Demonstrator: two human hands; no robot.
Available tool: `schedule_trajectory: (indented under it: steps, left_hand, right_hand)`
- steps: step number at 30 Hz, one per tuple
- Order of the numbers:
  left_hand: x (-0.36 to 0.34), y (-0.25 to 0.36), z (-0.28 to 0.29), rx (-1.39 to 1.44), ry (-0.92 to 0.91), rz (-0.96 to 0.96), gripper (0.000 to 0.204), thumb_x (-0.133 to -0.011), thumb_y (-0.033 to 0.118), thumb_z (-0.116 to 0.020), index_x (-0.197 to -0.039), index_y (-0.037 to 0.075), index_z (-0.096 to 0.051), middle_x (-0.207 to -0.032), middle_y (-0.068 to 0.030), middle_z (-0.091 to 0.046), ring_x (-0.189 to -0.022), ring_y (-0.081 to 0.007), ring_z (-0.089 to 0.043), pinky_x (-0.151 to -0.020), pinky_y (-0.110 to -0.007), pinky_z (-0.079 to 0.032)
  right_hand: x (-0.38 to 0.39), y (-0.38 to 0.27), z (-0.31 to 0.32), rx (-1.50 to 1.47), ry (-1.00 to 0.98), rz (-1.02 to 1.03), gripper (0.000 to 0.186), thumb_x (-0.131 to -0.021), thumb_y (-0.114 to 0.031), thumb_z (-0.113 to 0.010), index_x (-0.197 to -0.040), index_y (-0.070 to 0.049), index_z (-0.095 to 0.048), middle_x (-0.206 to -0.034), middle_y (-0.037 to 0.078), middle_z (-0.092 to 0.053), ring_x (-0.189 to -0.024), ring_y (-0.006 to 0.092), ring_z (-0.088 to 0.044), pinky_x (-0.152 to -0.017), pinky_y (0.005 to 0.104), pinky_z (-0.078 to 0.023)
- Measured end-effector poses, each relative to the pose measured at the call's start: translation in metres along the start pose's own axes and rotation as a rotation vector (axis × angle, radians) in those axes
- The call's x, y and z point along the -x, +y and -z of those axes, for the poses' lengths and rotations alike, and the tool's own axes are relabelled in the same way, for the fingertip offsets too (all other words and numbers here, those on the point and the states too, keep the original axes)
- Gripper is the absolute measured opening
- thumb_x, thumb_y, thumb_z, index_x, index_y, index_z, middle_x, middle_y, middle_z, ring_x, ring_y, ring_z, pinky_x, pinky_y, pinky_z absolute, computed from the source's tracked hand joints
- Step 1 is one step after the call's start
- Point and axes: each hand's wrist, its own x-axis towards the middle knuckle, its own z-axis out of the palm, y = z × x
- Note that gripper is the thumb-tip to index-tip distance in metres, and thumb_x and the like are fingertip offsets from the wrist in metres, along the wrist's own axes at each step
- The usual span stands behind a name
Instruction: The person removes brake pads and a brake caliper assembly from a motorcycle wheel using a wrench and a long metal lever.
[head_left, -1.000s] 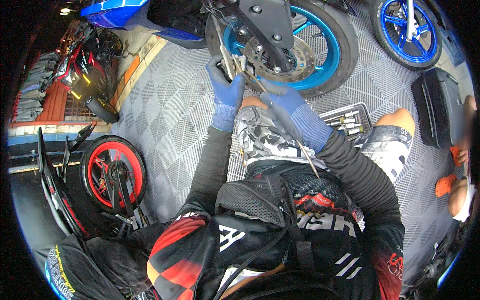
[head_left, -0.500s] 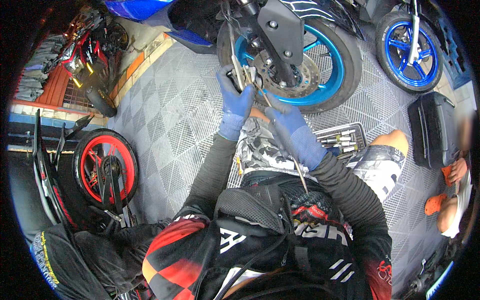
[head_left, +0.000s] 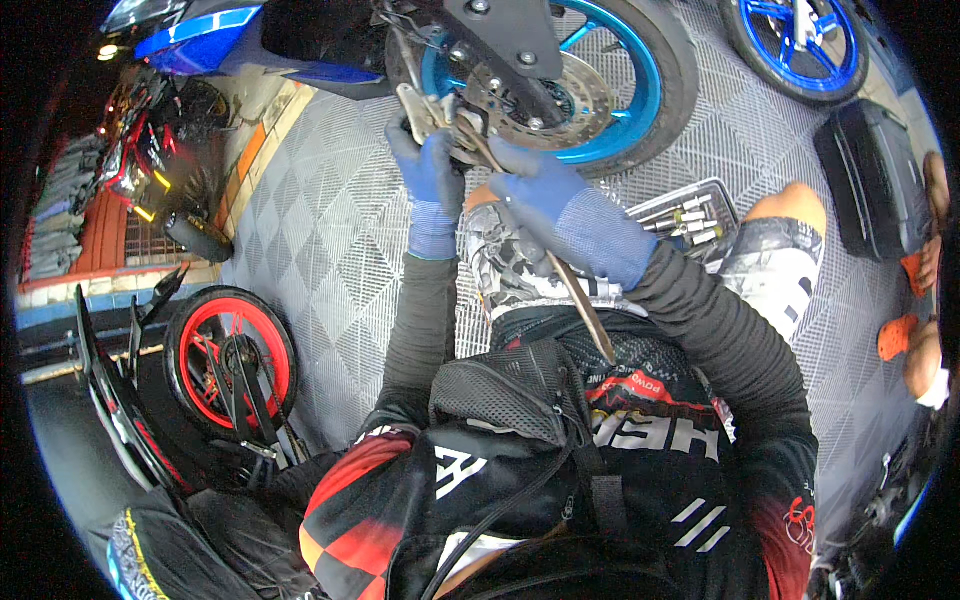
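Note:
My left hand (head_left: 430, 180), in a blue and grey glove, grips the metal brake caliper (head_left: 437, 112) beside the cyan front wheel (head_left: 632, 100) and its brake disc (head_left: 590, 100) on a blue and black motorcycle. My right hand (head_left: 550, 205), gloved alike, is closed around a long flat metal bar (head_left: 585, 305); its upper end meets the caliper and its lower end hangs over my lap. My fingertips are partly hidden. Right of my right hand, between my legs, lies a tray (head_left: 728, 215) of sockets or similar small tools.
A black case (head_left: 865, 180) and another person's bare leg with an orange sandal (head_left: 890, 340) are at right. A blue-rimmed wheel (head_left: 795, 40) stands upper right. A red-rimmed wheel (head_left: 230, 365) and red motorcycle (head_left: 150, 150) are at left, dark printed clothing (head_left: 190, 540) lower left.
The view has shifted slightly. The bar has turned so its flat face shows more, and both hands and the caliper appear a little further left, my hands still in the same grips.

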Motion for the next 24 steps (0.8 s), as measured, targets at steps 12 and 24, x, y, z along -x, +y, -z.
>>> schedule_trajectory:
  steps: [12, 24]
  left_hand:
    - [0.005, 0.001, -0.003, -0.003, 0.05, 0.044, 0.058, -0.086, 0.007, -0.056, -0.14, -0.004, -0.036, -0.128, -0.0184, -0.048, -0.115, -0.0257, -0.055, -0.102, -0.038, -0.049]
    - [0.001, -0.014, 0.0, -0.33, 0.081, -0.099, 0.048, -0.095, 0.019, -0.052, -0.135, -0.006, -0.043, -0.141, -0.0207, -0.038, -0.125, -0.0285, -0.053, -0.1, -0.042, -0.053]
  right_hand:
    - [-0.009, 0.02, -0.013, 0.0, 0.151, 0.045, 0.035, -0.102, -0.021, -0.051, -0.133, -0.005, -0.057, -0.068, 0.006, -0.06, -0.052, 0.0178, -0.062, -0.046, 0.0359, -0.052]
    - [-0.025, 0.036, -0.019, 0.113, 0.299, 0.207, 0.021, -0.1, -0.018, -0.052, -0.112, -0.001, -0.058, -0.078, 0.022, -0.064, -0.074, 0.0359, -0.07, -0.067, 0.0449, -0.054]
